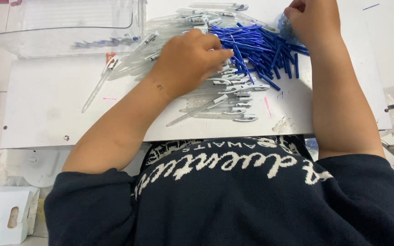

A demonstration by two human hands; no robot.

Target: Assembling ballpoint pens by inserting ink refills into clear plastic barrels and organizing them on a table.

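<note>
A white work board (46, 105) is seen from above, and everything else is placed relative to it. Near the board's far middle, a heap of blue pen refills (263, 50) is spread out, with a pile of clear pen barrels (224, 98) lying just beside it and toward the near edge. The left hand (188, 61) is laid palm-down over the clear barrels where they meet the blue refills; its fingers are held together and curled slightly, and whether anything is pinched beneath them cannot be told. The right hand (313, 20) is rested at the far right end of the refill heap, fingers curled inward; what is gripped cannot be told. A clear plastic bin (60, 27) is stood at the board's far left corner.
</note>
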